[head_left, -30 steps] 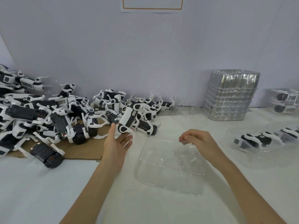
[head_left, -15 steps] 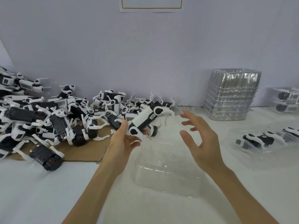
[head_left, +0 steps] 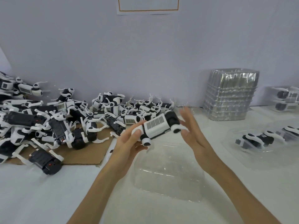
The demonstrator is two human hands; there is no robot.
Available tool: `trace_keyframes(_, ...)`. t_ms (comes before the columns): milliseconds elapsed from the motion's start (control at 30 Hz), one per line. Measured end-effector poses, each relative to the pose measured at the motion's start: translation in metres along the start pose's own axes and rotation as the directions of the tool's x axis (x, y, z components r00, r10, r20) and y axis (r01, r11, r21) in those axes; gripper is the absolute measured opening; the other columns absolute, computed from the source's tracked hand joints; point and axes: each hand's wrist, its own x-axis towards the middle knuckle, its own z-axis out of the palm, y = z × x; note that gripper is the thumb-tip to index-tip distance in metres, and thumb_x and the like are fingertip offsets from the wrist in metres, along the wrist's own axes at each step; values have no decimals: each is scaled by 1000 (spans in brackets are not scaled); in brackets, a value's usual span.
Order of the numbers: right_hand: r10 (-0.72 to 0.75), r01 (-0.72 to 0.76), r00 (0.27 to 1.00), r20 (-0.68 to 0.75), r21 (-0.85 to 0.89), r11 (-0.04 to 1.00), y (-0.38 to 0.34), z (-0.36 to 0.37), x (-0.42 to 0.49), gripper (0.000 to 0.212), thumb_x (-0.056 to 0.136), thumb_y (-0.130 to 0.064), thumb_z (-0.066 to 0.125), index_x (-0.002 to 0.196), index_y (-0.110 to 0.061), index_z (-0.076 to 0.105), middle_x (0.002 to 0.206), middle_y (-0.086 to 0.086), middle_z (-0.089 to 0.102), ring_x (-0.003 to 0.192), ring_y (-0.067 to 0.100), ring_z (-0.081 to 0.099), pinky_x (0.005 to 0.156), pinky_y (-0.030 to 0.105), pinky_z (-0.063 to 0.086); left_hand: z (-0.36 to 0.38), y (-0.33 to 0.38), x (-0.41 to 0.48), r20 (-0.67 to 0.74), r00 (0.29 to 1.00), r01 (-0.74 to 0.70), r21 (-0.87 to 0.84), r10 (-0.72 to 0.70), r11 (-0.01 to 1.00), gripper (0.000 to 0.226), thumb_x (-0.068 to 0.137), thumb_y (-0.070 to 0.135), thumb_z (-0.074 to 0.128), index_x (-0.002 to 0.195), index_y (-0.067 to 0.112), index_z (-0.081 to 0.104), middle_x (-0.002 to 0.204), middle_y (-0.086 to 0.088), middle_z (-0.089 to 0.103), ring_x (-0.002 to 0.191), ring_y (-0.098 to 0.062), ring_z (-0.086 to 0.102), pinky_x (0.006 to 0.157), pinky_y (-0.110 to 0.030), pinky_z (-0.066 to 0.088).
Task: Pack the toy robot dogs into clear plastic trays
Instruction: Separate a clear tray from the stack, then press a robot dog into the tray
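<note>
My left hand (head_left: 129, 141) grips a black and white toy robot dog (head_left: 159, 125) by its rear end, holding it in the air above the far edge of an empty clear plastic tray (head_left: 168, 173). My right hand (head_left: 192, 131) is next to the dog's black head end with fingers spread and straight; whether it touches the dog I cannot tell. A large pile of toy robot dogs (head_left: 61, 120) lies to the left, partly on a sheet of brown cardboard (head_left: 84, 156).
A stack of empty clear trays (head_left: 231, 94) stands at the back right. A packed tray (head_left: 258, 143) with dogs lies at the right, and more packed trays (head_left: 286, 99) sit at the far right. A wall closes off the back.
My left hand has lifted the dog out of the pile and brought it right, over the tray. My right hand left the tray, rose and opened beside the dog.
</note>
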Motion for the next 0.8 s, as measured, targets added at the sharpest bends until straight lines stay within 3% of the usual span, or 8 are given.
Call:
trace_keyframes(67,10,-9,999,47,-12,1000,0,1,0,62,94,-56,48,152,-41,32,149,-28,44,139,-4,40,108,24,37,3,2,-1,7,1000,-12,18,12,1000,43,88,38,67,129,26,65,129,-5,68,105,-17,68,79,-25,56)
trace_keyframes(133,-17,16,1000,-5,-92,996,-2,0,1,55,91,-57,55,143,-46,41,137,-28,55,130,-3,49,103,25,43,4,5,-1,-15,999,-28,42,28,999,44,89,38,61,131,26,63,127,-4,70,99,-16,69,79,-24,55)
trace_keyframes(300,-125,121,992,2,-272,955,-1,3,-3,72,85,-38,75,146,-44,39,143,-22,45,133,5,47,102,14,40,9,2,-4,-36,995,-81,233,92,969,50,80,48,70,125,26,68,116,-6,74,106,-25,69,84,-30,57)
trace_keyframes(433,-256,212,964,-72,-374,903,0,5,0,48,86,-31,75,132,-33,62,122,-17,58,114,13,60,94,22,49,16,-1,-4,-5,984,-166,330,178,929,42,88,54,57,120,31,71,111,-2,75,105,-17,69,87,-32,55)
trace_keyframes(500,-232,167,958,-172,-324,931,0,-1,2,39,90,-34,71,128,-30,66,116,-16,64,108,13,63,89,20,49,14,-1,-3,2,981,-177,386,192,905,40,93,54,47,120,35,71,112,6,75,109,-10,67,95,-35,47)
trace_keyframes(567,-161,94,950,-266,-248,964,0,-9,3,31,93,-36,69,124,-31,68,111,-16,66,105,13,63,87,21,50,11,-3,-2,43,991,-134,430,128,893,38,94,46,49,125,36,68,123,15,70,122,-1,58,99,-28,39)
trace_keyframes(667,38,-47,940,-338,-17,999,-2,-17,6,28,90,-39,65,115,-29,72,107,-8,70,99,19,68,77,37,59,6,-12,-1,38,999,-12,552,-10,834,43,89,21,61,128,41,64,134,28,58,130,11,44,109,-27,33)
trace_keyframes(800,274,-198,926,-260,285,938,-4,-20,8,23,100,-29,56,102,-14,73,88,13,70,77,37,73,53,43,56,4,-19,0,-42,976,200,549,-212,812,47,95,3,54,123,39,66,140,20,53,133,-4,46,110,-32,34)
